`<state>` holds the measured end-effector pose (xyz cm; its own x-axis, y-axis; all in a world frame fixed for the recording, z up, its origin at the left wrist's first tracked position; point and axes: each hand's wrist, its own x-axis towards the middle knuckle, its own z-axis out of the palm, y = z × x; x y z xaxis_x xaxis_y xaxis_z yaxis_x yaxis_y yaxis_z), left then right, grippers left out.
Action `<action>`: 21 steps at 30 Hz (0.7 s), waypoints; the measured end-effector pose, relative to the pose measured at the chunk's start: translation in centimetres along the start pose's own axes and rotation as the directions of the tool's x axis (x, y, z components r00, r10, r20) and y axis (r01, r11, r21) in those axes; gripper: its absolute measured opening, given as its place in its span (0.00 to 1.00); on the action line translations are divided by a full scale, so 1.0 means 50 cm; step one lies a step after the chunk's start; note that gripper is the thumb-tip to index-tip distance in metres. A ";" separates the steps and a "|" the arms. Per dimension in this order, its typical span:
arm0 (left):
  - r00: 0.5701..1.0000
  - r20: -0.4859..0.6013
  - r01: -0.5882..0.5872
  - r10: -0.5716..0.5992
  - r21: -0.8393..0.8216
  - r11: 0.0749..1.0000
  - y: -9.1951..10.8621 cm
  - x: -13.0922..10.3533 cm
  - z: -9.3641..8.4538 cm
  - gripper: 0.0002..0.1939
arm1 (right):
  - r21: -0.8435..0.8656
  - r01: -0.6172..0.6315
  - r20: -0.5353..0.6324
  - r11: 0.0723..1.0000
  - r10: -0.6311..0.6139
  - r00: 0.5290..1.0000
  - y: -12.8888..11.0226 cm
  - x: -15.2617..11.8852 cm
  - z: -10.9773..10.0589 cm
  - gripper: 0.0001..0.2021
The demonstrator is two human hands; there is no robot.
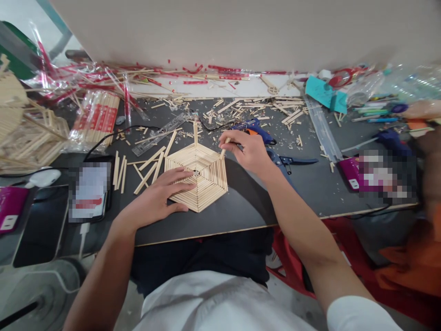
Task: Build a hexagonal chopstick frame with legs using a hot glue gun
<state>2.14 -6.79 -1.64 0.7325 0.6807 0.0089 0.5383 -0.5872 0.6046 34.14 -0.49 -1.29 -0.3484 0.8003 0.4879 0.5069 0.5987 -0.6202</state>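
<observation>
A hexagonal panel [212, 184] built from rings of thin wooden sticks lies flat on the dark table. My left hand [165, 191] rests on its left part, fingers stretched and spread toward the small hole in the middle. At the panel's upper right corner, my right hand [246, 149] pinches a short wooden stick [223, 149], its lower end at the panel's edge. Another stick [196, 133] points outward from the top corner. Just left of the panel lie several loose cut sticks [146, 177]. A blue glue gun [258, 131] is behind my right hand, with dark blue cutters [292, 160] beside it.
Wrapped chopsticks [94, 117] and phones [91, 188] are on the left. Stick scraps [234, 108] and red wrappers spread along the back. A clear ruler [322, 128], pens [374, 110] and a purple box [365, 174] lie right. Another person's arm [430, 170] shows at the right edge.
</observation>
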 end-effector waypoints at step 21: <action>1.000 0.007 0.007 -0.007 -0.005 1.000 0.005 -0.002 -0.002 0.28 | 0.066 -0.065 -0.046 0.996 0.068 0.997 0.005 -0.016 -0.014 0.28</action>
<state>2.19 -6.97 -1.40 0.7318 0.6815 -0.0008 0.5412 -0.5805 0.6083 35.13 -1.00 -1.42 -0.2766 0.8372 0.4719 0.4757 0.5459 -0.6897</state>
